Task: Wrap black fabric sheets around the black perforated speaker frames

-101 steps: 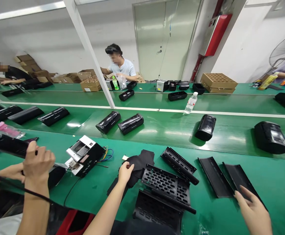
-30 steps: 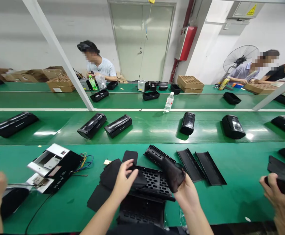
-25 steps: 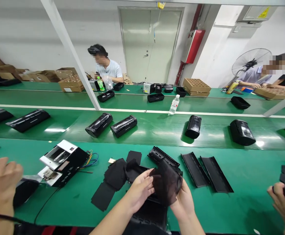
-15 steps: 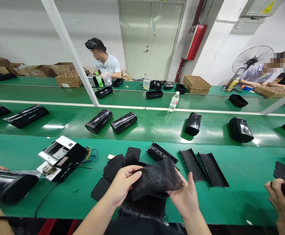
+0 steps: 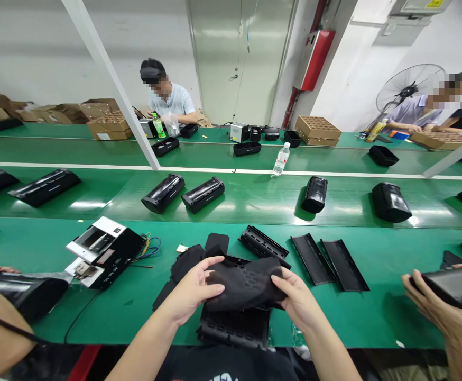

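Sheer black mesh cloth (image 5: 242,291): spread out before you, above black slotted plastic panels (image 5: 234,324) on the flat green bench (image 5: 131,317).
Your left hand (image 5: 195,290): clamped on its left end.
Your right hand (image 5: 296,297): clamped on its right end.

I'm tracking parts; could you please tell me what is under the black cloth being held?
A black panel, whose holes show faintly through the cloth; a lower panel juts out on the near side. Anything else is covered.
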